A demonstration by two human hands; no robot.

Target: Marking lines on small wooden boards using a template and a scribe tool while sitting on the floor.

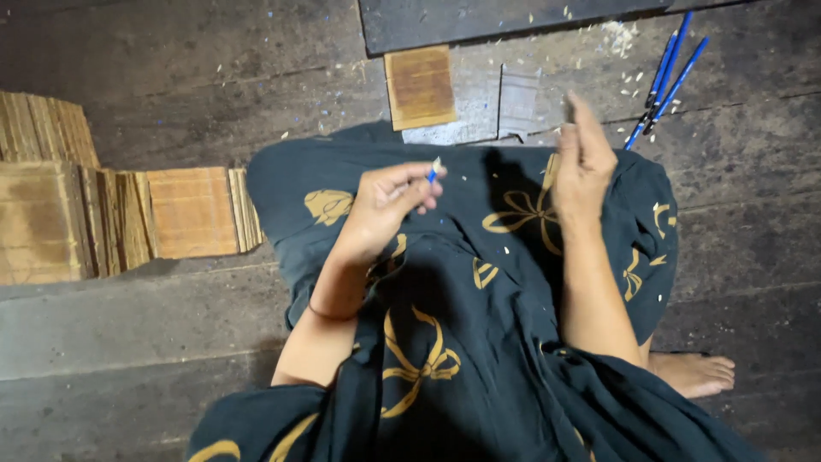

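Your left hand (389,201) was curled, its fingertips pinching a small blue-tipped tool (434,171) with a pale end that stuck out just past your thumb and forefinger. Your right hand (584,158) was raised edge-on just to the right of it, fingers straight and loose, gripping nothing that showed; whether it touched the thin tan piece (550,171) at its palm side I could not tell. Both hands hung over the dark cloth with golden bows (445,282) draped across your lap. Beyond your right hand's fingertips, on the plank floor (171,325), lay a bundle of blue pens (667,77). Ahead of your left hand sat a square tan leaf tile (420,87), and well off to its left stood stacks of tan tiles (120,218).
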